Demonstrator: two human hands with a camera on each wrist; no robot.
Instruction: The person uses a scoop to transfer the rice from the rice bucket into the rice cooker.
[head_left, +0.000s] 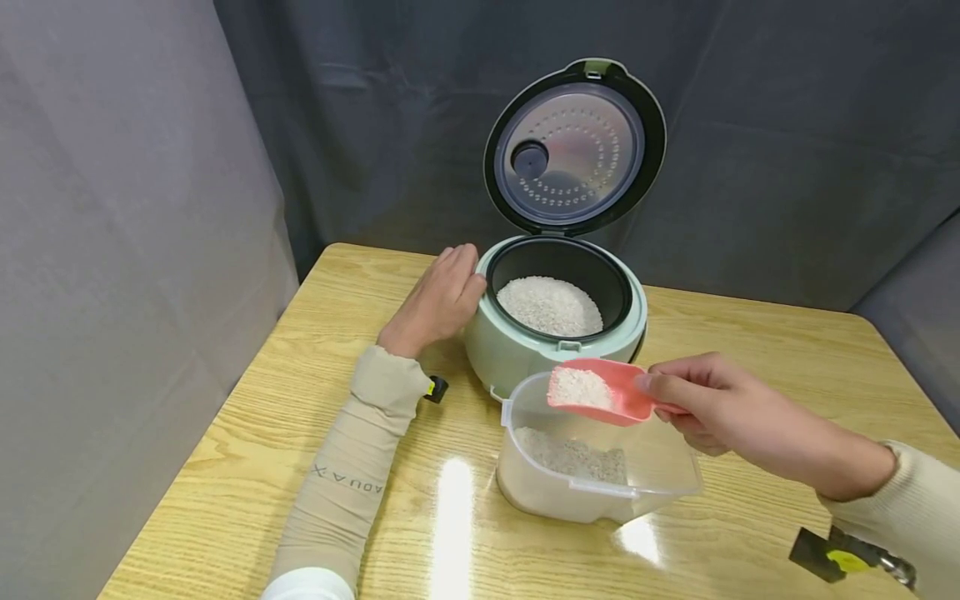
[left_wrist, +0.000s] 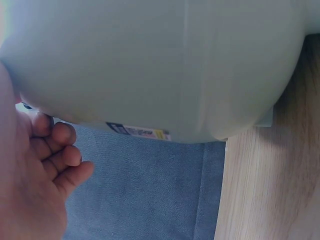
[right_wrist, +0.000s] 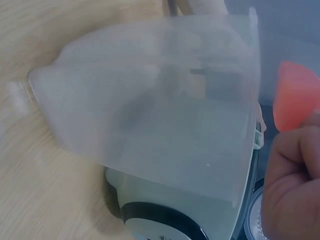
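In the head view my right hand (head_left: 720, 408) grips the handle of a pink scoop (head_left: 630, 387) holding white rice (head_left: 579, 388). The scoop is above a clear plastic bin (head_left: 600, 504) with some rice low inside. Behind the bin stands a pale green rice cooker (head_left: 498, 358), its lid (head_left: 570, 158) raised. A mound of rice (head_left: 551, 306) fills part of the dark inner pot. My left hand (head_left: 438, 300) rests against the cooker's left side. In the left wrist view its fingers (left_wrist: 65, 160) are loosely bent beside the cooker's wall (left_wrist: 150, 65).
Everything stands on a wood-grain table (head_left: 360, 325). A dark curtain (head_left: 390, 125) hangs behind the table, and a grey one (head_left: 142, 208) runs along the left. The raised lid stands tall in front of the back curtain.
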